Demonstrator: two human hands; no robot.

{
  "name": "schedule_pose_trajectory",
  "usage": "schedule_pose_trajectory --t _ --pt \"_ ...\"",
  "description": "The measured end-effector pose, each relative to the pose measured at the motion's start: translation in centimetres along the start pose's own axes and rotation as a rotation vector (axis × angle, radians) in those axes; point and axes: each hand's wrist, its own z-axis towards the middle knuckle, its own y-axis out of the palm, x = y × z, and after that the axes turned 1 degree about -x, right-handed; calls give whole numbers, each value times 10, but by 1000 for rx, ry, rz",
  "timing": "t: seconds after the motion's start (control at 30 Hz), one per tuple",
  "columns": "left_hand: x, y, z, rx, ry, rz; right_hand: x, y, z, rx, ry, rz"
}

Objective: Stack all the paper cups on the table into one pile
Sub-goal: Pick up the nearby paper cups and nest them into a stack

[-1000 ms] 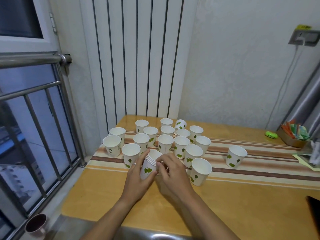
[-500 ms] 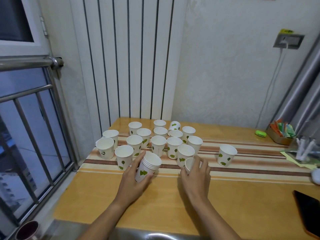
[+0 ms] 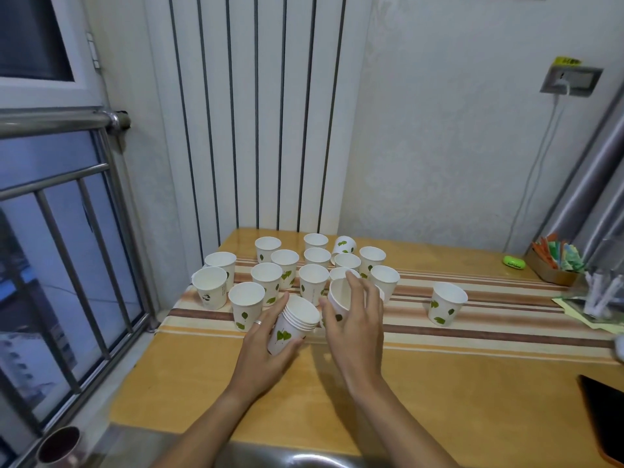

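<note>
White paper cups with green leaf prints stand in a cluster (image 3: 287, 268) on the striped cloth at the table's far left. My left hand (image 3: 266, 346) grips a tilted stack of several nested cups (image 3: 293, 324). My right hand (image 3: 354, 319) holds a single cup (image 3: 339, 295), lifted and tipped just right of the stack's mouth. One cup (image 3: 445, 304) stands alone to the right. Another cup (image 3: 344, 245) lies on its side at the back of the cluster.
A wooden table (image 3: 439, 400) meets a radiator wall behind and a barred window on the left. A green case (image 3: 514, 261), a box of packets (image 3: 553, 261) and a clear holder (image 3: 601, 292) sit at the right. A dark phone (image 3: 604, 417) lies at the right edge.
My right hand left the stack, reached right onto a single cup, and now has lifted it back toward the stack. My left hand kept hold of the stack.
</note>
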Motion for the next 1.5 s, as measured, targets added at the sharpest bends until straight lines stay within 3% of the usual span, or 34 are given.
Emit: schedule_pose_trajectory --t 0.17,0.37,0.7,1.1,1.5 --pt "1 -1 0 -13 7 -5 -8 4 8 -12 -47 65" --pt "-1 -2 0 -5 -9 -15 -5 10 13 -100 26 219" --pt "1 -3 0 -43 17 -25 -1 11 18 -143 -1 259" --pt "3 -2 -1 -23 -13 -50 2 37 -8 -416 -48 206" --pt "9 -3 -1 -15 -21 -40 7 43 -16 -555 -92 115"
